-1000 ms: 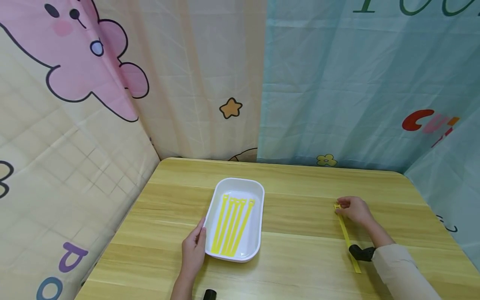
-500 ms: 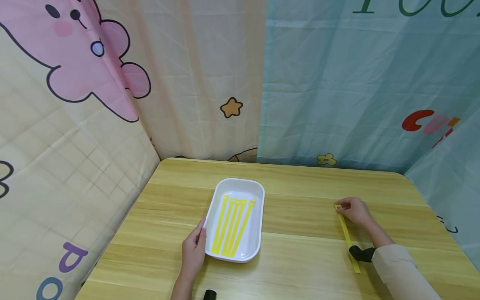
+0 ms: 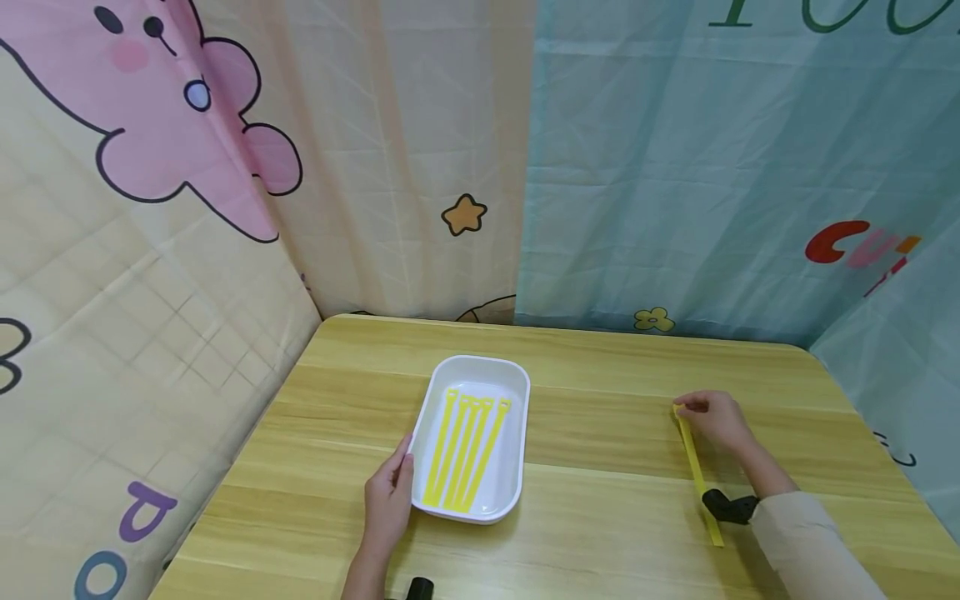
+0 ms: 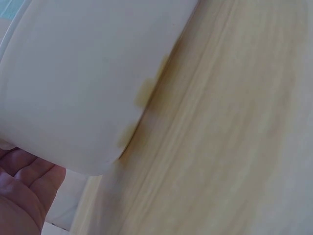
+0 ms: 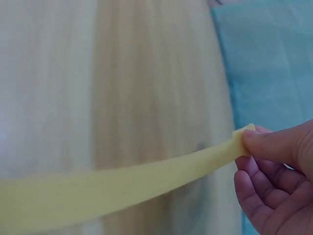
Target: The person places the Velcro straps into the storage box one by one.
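Observation:
My left hand (image 3: 387, 500) grips the near-left rim of a white rectangular tray (image 3: 501, 510), also seen from its side in the left wrist view. Inside the tray lie several flat yellow cable ties (image 3: 465, 454), side by side, their slotted heads at the far end. On the right, my right hand (image 3: 716, 419) pinches the head end of another yellow cable tie (image 3: 692, 457) between thumb and fingers. That strap (image 5: 146, 178) runs from the fingertips back toward the wrist, its head end raised in the right wrist view. The fingers hide most of its slotted head.
A light wood table (image 3: 600, 417) holds everything. Printed curtains (image 3: 420, 150) stand close behind its back edge and at both sides. A black wrist camera mount (image 3: 729, 506) overlaps the lower part of the strap.
My right hand has shifted slightly up and to the right, and its fingers now cover the tie's slotted head, which showed before. The left hand and tray stay put.

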`<state>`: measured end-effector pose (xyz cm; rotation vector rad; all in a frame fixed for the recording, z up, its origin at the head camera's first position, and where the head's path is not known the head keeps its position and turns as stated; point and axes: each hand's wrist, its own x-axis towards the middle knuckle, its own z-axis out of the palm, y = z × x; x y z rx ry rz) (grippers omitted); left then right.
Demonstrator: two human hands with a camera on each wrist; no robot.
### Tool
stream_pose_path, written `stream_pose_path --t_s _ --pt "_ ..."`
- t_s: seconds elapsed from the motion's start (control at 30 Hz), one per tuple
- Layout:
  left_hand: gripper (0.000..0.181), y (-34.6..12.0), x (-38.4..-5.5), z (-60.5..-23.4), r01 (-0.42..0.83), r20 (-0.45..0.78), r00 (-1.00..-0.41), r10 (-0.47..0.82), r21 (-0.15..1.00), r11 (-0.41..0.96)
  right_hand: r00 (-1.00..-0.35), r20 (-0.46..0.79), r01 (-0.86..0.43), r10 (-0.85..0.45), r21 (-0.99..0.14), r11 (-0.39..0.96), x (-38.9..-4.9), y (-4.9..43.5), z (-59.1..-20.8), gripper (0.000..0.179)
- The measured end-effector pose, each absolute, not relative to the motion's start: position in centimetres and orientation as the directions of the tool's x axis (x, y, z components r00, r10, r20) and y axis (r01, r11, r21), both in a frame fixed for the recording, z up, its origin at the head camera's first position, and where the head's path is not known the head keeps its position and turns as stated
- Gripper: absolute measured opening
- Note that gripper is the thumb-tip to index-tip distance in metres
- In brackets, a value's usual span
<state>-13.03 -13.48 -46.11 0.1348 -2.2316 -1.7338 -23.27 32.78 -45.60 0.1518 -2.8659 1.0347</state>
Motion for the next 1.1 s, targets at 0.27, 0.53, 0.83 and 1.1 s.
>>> stream_pose_path --t_s 0.27,0.53,0.83,1.1 --pt "0.033 -14.3 -14.0 -48.8 0.132 0.196 -0.948 -0.252 0.959 0.250 -0.991 0.134 -0.096 -0.004 -0.683 0.724 -22.7 32.7 -43.5 0.027" --pt "0.032 -13.5 -13.1 -46.4 0.111 0.183 -0.950 -0.255 0.955 0.274 -0.983 0.184 -0.114 0.021 -0.691 0.714 -22.1 32.3 -42.3 0.030" --pt "0.032 -14.1 -13.7 -48.0 0.143 0.203 -0.949 -0.242 0.959 0.243 -0.979 0.202 -0.129 0.020 -0.699 0.703 -21.6 31.9 -41.1 0.032" --pt "0.032 -14.2 -14.1 -49.1 0.167 0.230 -0.940 -0.252 0.954 0.248 -0.971 0.237 -0.150 0.025 -0.690 0.708 -21.1 31.7 -40.1 0.034"
